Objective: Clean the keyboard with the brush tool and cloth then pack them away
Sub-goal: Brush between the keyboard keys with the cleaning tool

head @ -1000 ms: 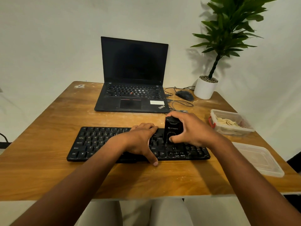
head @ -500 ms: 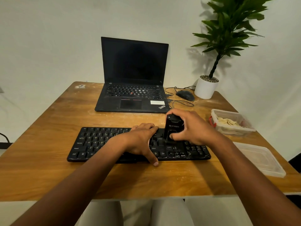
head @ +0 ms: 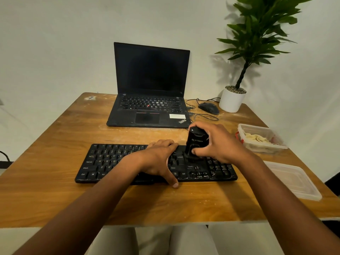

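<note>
Centrally, on one wooden table [head: 46, 153]: one black keyboard [head: 114, 161] across the middle of the frame, held down by one left hand [head: 156, 161], palm flat, fingers spread over the keys, thumb hooked over the lower edge. Just right of that, one black brush tool [head: 196, 142], upright on the keys, gripped by one right hand [head: 219, 144], fingers curled round its sides. Above centre, one open laptop [head: 149, 85], screen dark. Further right: one mouse [head: 208, 108], one potted plant [head: 246, 52], one clear container [head: 261, 139] holding one pale cloth [head: 256, 138], one loose lid [head: 292, 179] at lower right.
</note>
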A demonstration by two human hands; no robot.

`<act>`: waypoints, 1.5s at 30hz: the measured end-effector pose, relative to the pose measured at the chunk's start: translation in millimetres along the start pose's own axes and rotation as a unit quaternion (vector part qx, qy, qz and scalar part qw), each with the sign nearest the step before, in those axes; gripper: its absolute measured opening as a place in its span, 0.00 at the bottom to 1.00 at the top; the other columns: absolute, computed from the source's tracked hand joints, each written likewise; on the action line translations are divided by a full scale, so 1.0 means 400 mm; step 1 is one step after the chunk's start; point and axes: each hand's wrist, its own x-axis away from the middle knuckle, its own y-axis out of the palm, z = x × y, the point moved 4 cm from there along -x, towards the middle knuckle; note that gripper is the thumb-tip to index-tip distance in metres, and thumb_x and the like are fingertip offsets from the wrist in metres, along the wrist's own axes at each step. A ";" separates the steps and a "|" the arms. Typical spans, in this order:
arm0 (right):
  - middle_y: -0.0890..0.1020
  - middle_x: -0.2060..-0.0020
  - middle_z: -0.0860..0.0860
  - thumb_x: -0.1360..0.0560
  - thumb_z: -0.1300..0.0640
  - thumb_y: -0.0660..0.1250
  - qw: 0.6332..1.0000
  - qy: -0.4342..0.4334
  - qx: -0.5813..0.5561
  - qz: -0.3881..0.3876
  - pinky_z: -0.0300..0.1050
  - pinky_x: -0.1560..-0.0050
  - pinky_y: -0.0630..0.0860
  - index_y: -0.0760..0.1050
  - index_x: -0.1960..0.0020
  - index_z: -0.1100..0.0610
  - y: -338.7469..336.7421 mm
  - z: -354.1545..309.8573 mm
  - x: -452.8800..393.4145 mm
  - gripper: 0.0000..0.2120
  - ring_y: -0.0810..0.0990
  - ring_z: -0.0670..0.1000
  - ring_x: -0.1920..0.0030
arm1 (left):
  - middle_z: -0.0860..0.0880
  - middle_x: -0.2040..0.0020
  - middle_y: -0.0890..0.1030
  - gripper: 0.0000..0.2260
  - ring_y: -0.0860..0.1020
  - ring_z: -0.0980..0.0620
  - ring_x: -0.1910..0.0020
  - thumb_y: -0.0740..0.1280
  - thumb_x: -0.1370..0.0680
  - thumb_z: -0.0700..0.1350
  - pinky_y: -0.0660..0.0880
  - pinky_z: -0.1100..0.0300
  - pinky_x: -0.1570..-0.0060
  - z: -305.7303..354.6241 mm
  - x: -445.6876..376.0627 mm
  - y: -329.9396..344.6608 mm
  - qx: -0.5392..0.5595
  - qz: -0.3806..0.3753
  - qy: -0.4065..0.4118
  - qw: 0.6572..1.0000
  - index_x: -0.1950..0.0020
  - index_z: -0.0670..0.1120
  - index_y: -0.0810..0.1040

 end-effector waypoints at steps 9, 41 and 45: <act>0.79 0.51 0.38 0.29 0.60 0.80 1.000 0.025 0.004 0.004 0.33 0.59 0.76 0.74 0.37 0.41 0.011 0.043 0.005 0.27 0.78 0.37 0.52 | 0.53 0.15 0.46 0.62 0.45 0.47 0.17 0.80 0.35 0.66 0.44 0.48 0.19 -0.004 0.001 0.004 0.001 -0.001 0.001 1.000 0.15 0.50 0.43; 0.81 0.51 0.41 0.31 0.61 0.81 0.997 0.035 0.065 0.012 0.44 0.51 0.78 0.75 0.43 0.43 -0.060 0.077 0.003 0.24 0.80 0.44 0.49 | 0.53 0.15 0.44 0.62 0.43 0.47 0.17 0.80 0.34 0.65 0.41 0.48 0.19 0.000 0.004 0.003 0.004 -0.005 0.003 1.000 0.15 0.50 0.42; 0.80 0.51 0.39 0.29 0.61 0.80 0.997 0.013 0.014 0.072 0.34 0.54 0.74 0.76 0.40 0.45 -0.041 0.040 -0.013 0.24 0.78 0.37 0.50 | 0.53 0.15 0.43 0.62 0.43 0.47 0.17 0.79 0.34 0.66 0.41 0.48 0.20 -0.003 0.004 0.004 0.001 -0.004 -0.001 1.000 0.15 0.50 0.42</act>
